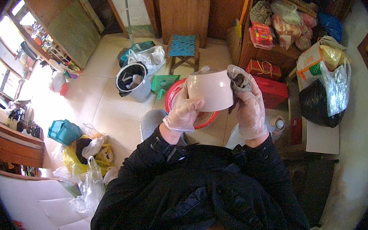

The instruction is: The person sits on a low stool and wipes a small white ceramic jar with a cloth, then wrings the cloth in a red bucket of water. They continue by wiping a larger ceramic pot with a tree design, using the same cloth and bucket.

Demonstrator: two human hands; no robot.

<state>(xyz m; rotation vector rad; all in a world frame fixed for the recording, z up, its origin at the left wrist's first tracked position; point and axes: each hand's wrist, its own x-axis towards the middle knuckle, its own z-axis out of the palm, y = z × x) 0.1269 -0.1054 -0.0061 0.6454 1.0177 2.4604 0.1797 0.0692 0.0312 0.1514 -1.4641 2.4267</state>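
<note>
A glossy pale pot or bowl is held up in front of me, tilted on its side. My left hand, in a clear plastic glove, grips its left side with the thumb over the outer wall. My right hand, gloved too, holds a dirty grey cloth against the pot's right end. Below the pot, on the floor, is a red basin, partly hidden by the pot and my hands. What the basin holds is mostly hidden.
Left of the basin are a green dustpan and a lined bin. Behind stands a stool with a blue woven seat. Plastic bags lie at the lower left. Red boxes and a loaded bench are at the right.
</note>
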